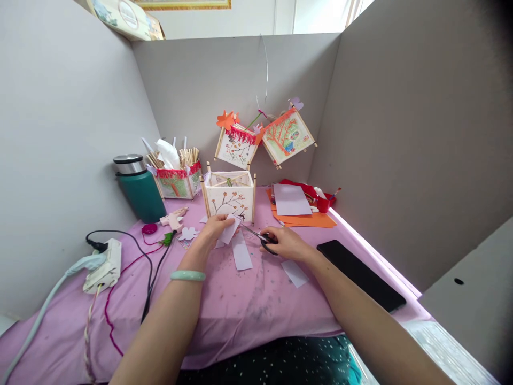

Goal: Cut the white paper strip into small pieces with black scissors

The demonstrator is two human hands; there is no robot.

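Cutting was the step in hand, as I judged it: my right hand gripped the scissors, blades reaching left into the paper pinched by my left hand. Next called for closing the blades cleanly. Just beyond the grip stood the lantern.

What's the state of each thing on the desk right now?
left hand: pinching the paper piece
paper piece: held, scissor tips at its edge
right hand: gripping the scissors
scissors: blades nearly closed
lantern box: upright, open top
green flask: upright, lid on
phone: flat, screen dark
power strip: cables plugged in
hanging lanterns: hanging, tilted
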